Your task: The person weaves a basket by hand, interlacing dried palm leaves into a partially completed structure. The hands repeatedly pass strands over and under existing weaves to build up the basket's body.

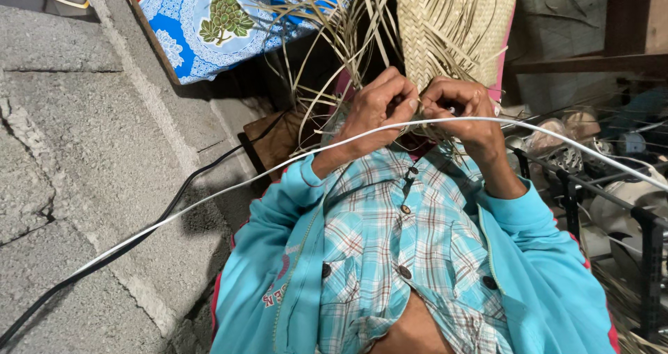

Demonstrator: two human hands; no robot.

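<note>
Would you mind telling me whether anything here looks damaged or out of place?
The concrete floor is cracked at the left. A white cable crosses in front of both hands.

head cam: worn on my head | faces steeply down along my turquoise jacket and plaid shirt (pixel 390 256) | close: my hands fill upper centre | grey concrete floor (pixel 83 152) on one side | single view, nothing shared

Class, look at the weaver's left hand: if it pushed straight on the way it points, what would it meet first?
Probably the right hand: the left hand points toward it across loose straw strips, almost touching.
</note>
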